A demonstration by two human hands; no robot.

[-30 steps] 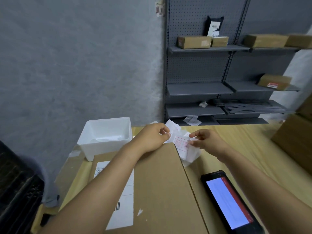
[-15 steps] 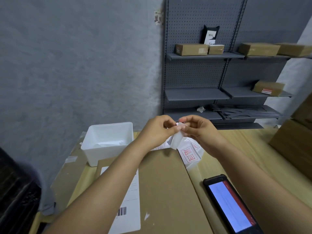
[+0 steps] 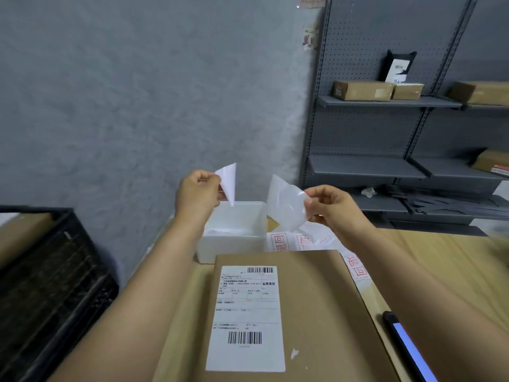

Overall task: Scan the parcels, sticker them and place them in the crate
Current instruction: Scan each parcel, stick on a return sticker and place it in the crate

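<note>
A flat brown cardboard parcel point(image 3: 316, 312) with a white shipping label point(image 3: 246, 318) lies on the wooden table in front of me. Above it, my left hand point(image 3: 197, 195) pinches a small white sticker point(image 3: 228, 181). My right hand point(image 3: 333, 209) pinches the translucent backing sheet point(image 3: 285, 206), held apart from the sticker. More stickers with red print point(image 3: 297, 241) lie on the table behind the parcel. A black crate point(image 3: 52, 285) stands at the left, below table height.
A white plastic tub point(image 3: 234, 241) sits just behind the parcel. A handheld scanner with a lit screen point(image 3: 410, 351) lies at the lower right. Grey shelving point(image 3: 385, 161) with several cardboard boxes point(image 3: 363, 91) stands against the wall behind.
My hands lifted from the sticker pile and pulled apart: the sticker went left with my left hand, its backing went right with my right hand. My view swung left and down.
</note>
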